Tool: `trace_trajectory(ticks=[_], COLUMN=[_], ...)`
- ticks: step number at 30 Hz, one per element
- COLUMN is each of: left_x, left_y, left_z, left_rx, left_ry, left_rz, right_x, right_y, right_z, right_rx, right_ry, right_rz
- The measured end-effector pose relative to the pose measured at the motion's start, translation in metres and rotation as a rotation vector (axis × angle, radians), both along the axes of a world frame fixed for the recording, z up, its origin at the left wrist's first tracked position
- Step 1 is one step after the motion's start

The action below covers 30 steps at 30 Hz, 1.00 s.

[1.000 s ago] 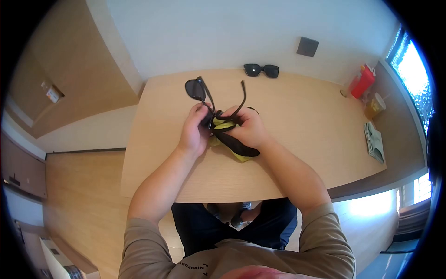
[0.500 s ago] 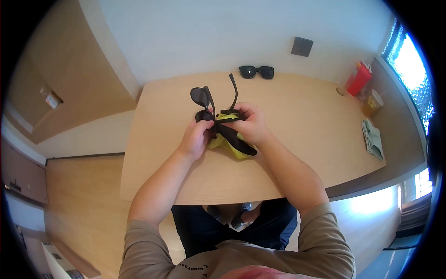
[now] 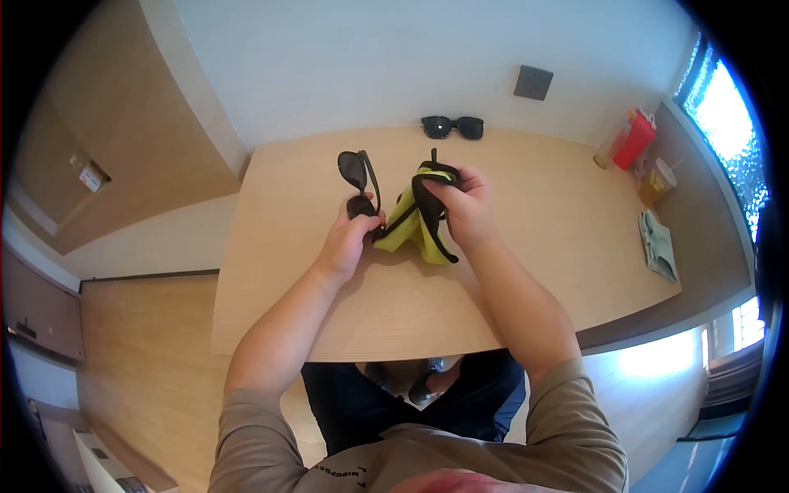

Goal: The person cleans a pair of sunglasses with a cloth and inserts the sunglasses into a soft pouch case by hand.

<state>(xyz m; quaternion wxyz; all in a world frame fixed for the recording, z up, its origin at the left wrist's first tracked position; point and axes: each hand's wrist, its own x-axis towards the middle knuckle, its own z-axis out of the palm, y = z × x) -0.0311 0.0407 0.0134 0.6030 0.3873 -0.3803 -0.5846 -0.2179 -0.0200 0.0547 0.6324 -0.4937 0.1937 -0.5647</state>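
Observation:
A pair of black sunglasses (image 3: 353, 170) is pinched in my left hand (image 3: 349, 242), dark lenses stacked one above the other and one temple arm standing up beside them. My right hand (image 3: 468, 207) grips a yellow-green cloth (image 3: 403, 234) with black panels and edging, bunched under the thumb. Its lower folds hang between the two hands, near or against my left fingertips. From the top of the bunch pokes a thin black tip (image 3: 434, 154), like the end of a temple arm; its lower part is hidden by cloth and fingers.
Another pair of black sunglasses (image 3: 453, 127) rests at the table's back edge by the wall. Along the right side are a red container (image 3: 635, 141), a lidded cup with a straw (image 3: 657, 181) and a folded pale cloth (image 3: 657, 246). The wooden table (image 3: 288, 189) ends before my lap.
My right hand has moved up and to the right, drawing the cloth along. The black tip above it now shows much shorter. My left hand and its sunglasses have barely shifted.

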Motion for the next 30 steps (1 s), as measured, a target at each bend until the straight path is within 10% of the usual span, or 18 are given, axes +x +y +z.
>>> trace_trajectory(ticks=[15, 30], left_x=[0.001, 0.012], left_y=[-0.003, -0.011], left_z=[-0.014, -0.024], left_rx=[-0.017, 0.024], left_ry=[0.326, 0.192], left_rz=[0.047, 0.057], right_x=[0.028, 0.014], right_y=[0.023, 0.009], right_z=[-0.031, -0.005], right_rx=[-0.211, 0.079], right_ry=[0.473, 0.201], right_rz=[0.275, 0.110])
